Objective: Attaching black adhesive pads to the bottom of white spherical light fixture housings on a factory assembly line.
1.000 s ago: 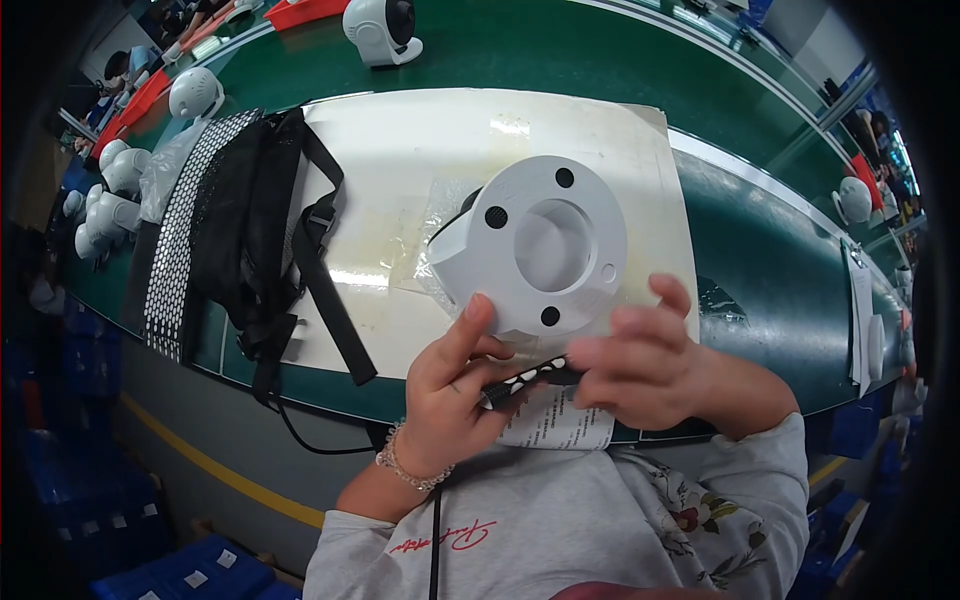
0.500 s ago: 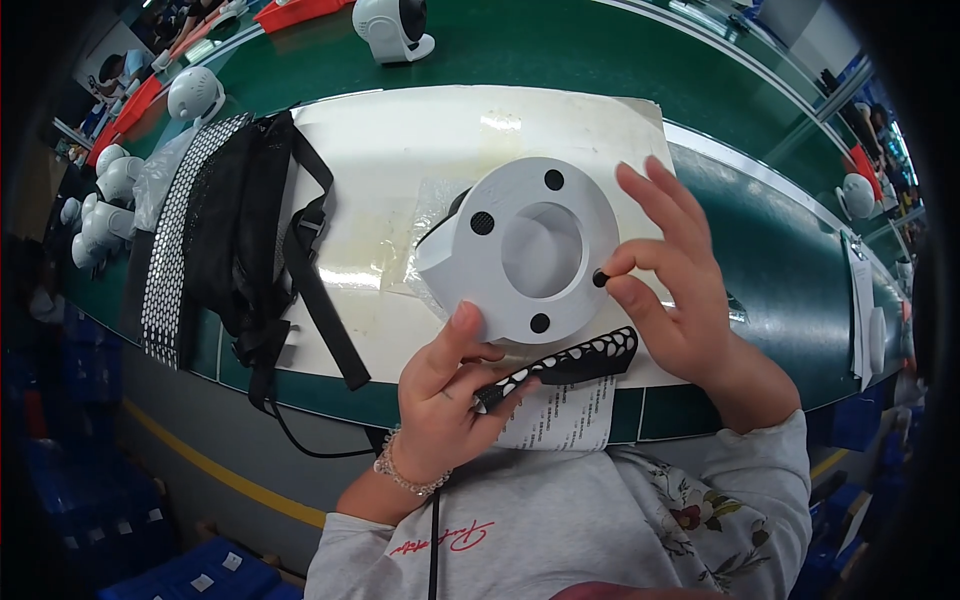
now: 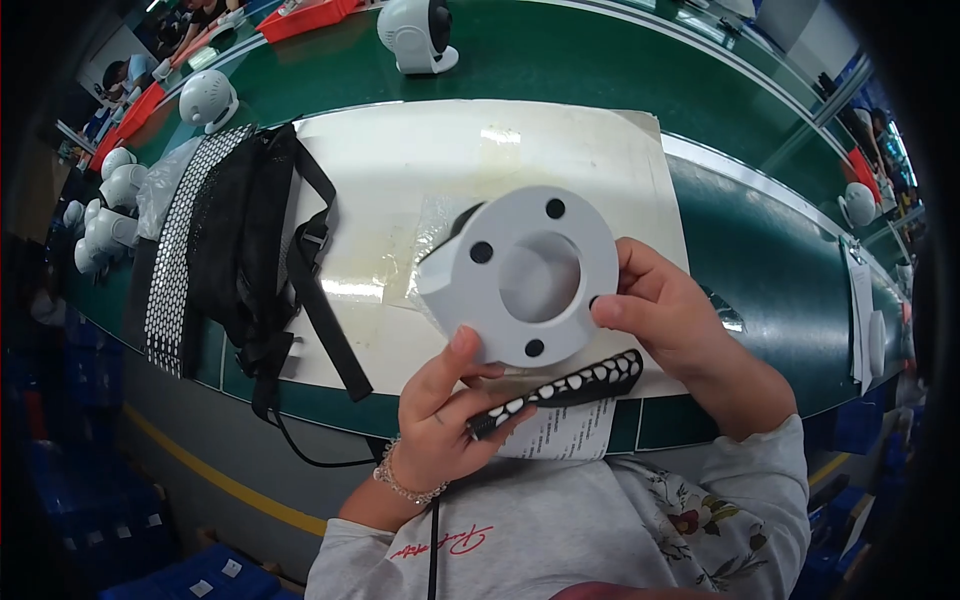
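A white device, apparently a desk fan [image 3: 592, 258], is held with the underside of its ring-shaped base facing up. My left hand [image 3: 440, 415] grips its near left edge with the thumb on top. The same hand's fingers also pinch a narrow black strip of round adhesive pads [image 3: 590, 382], with white spots where pads are gone. At the right of the base, my right hand [image 3: 665, 315] presses its thumb on a black round pad, mostly covered by the thumb; its fingers are behind the rim. Other black pads [image 3: 555, 208] sit around the ring.
White cardboard [image 3: 400, 150] covers part of the green table [image 3: 560, 65], with clear plastic [image 3: 432, 225] behind the fan. At left lies a black mesh bag with straps [image 3: 240, 230]. White fans [image 3: 415, 35] and red trays [image 3: 305, 20] stand farther off. Printed paper [image 3: 570, 432] lies in front.
My right hand has brought a small black pad onto the base, its raised fingers now folding round the rim. The fan has come slightly nearer me.
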{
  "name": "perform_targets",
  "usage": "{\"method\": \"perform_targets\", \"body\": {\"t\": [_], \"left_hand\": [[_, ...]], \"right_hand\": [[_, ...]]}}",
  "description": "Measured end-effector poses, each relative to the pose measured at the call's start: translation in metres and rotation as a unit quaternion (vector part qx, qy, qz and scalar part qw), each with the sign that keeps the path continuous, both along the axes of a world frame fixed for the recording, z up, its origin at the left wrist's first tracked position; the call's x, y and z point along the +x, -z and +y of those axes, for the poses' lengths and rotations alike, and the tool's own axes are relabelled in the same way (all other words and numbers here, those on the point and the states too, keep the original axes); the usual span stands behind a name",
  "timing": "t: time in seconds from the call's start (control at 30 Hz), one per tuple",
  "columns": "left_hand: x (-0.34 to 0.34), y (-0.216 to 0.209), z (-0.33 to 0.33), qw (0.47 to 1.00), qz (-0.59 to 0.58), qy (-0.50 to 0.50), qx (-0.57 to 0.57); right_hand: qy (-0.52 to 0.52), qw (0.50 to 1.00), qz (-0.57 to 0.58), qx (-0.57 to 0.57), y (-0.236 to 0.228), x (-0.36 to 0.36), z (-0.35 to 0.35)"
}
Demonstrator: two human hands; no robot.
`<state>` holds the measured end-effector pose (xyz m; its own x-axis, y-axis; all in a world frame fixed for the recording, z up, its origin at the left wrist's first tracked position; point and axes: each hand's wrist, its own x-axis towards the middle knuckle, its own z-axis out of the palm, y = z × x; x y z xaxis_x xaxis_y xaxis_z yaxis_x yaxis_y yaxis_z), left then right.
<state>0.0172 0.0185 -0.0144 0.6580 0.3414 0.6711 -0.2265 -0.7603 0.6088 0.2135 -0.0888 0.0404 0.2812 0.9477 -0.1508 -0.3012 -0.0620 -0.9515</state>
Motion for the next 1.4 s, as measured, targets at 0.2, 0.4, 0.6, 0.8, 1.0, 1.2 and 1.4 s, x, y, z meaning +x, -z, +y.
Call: {"method": "perform_targets", "body": {"t": [0.2, 0.4, 0.6, 0.8, 1.0, 1.2, 1.4], "left_hand": [[-0.006, -0.003, 0.003, 0.999, 0.008, 0.036, -0.001], [-0.005, -0.004, 0.003, 0.998, 0.009, 0.055, -0.001], [-0.004, -0.006, 0.004, 0.998, 0.017, 0.065, -0.019], [-0.001, -0.009, 0.007, 0.996, 0.034, 0.074, -0.033], [-0.002, -0.009, 0.01, 0.994, 0.056, 0.079, -0.054], [-0.005, -0.014, 0.008, 0.99, 0.067, 0.059, -0.108], [-0.002, -0.012, 0.01, 0.989, 0.058, 0.057, -0.123]], "right_hand": [[0.093, 0.993, -0.039, 0.055, -0.019, 0.06, 0.0], [0.352, 0.67, -0.652, -0.043, 0.021, 0.164, 0.034], [0.342, 0.561, -0.694, -0.295, 0.083, 0.272, 0.02], [0.288, 0.685, -0.663, -0.09, 0.053, 0.219, 0.08], [0.064, 0.738, -0.664, -0.104, 0.055, 0.177, 0.183], [0.048, 0.705, -0.68, -0.195, 0.056, 0.163, 0.23], [0.155, 0.654, -0.74, -0.032, 0.066, 0.176, 0.226]]}}
